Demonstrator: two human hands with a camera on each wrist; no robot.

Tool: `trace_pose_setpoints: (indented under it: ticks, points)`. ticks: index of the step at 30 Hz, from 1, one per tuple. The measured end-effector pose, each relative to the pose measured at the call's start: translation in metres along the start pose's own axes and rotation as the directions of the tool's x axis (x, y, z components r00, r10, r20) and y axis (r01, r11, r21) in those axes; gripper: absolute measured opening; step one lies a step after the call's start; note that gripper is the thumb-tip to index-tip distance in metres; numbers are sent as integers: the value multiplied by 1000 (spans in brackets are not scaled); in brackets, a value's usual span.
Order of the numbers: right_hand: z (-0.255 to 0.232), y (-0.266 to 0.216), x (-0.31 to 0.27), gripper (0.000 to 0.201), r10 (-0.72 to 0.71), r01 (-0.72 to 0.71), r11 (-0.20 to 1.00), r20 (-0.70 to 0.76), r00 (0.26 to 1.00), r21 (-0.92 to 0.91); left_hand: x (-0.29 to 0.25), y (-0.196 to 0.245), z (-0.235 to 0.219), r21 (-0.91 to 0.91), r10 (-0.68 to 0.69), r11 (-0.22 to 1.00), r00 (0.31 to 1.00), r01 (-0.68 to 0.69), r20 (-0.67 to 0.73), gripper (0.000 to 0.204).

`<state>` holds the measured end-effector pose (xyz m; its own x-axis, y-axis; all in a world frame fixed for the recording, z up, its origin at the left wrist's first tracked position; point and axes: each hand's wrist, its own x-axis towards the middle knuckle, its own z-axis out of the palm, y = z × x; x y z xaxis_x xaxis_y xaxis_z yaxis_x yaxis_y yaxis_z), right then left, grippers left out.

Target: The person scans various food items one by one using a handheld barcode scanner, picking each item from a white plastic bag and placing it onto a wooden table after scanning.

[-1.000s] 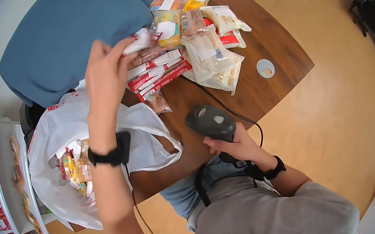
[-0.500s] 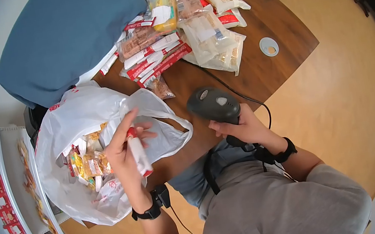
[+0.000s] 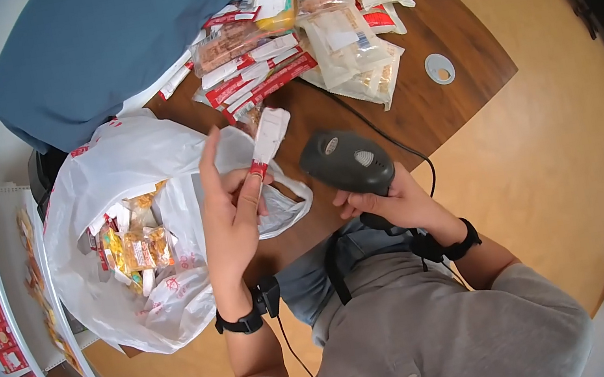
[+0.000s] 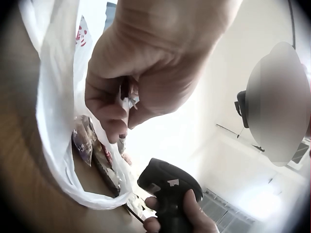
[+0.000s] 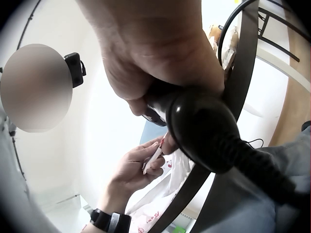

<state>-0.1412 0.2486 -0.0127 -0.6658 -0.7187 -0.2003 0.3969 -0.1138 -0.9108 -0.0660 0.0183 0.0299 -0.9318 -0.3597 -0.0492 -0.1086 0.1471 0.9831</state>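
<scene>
In the head view my left hand [image 3: 234, 220] pinches the red end of a narrow white-and-red packet [image 3: 270, 138], which points up and to the right over the plastic bag's handle. My right hand [image 3: 399, 203] grips a dark handheld scanner [image 3: 346, 163] by its handle, its head turned toward the packet. In the left wrist view the packet is mostly hidden by my fingers. The right wrist view shows the scanner's corded base [image 5: 201, 131] up close, with the left hand and packet beyond. The white plastic bag [image 3: 117, 159] stands open at the left with several small packets inside.
A pile of packaged food [image 3: 341, 38] lies at the back of the wooden table [image 3: 467, 53]. The scanner's cable [image 3: 389, 135] crosses the tabletop. A blue-covered object [image 3: 103, 50] is behind the bag, and shelves [image 3: 56, 293] stand at far left.
My left hand came down from the pile with the packet, then raised and turned it so it points up beside the scanner. My right hand still holds the scanner. The camera view shifted.
</scene>
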Motion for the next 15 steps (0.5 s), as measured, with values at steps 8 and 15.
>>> trace_pose_setpoints:
  ticks: [8,15]
  points:
    - [15,-12,-1,29,-135,151,877,67,989,-456,-44,1,1,597,187,797,978,-94,-95,25]
    - [16,-8,1,30,-143,188,840,126,982,-508,-75,-7,-38,498,94,866,962,48,-257,27]
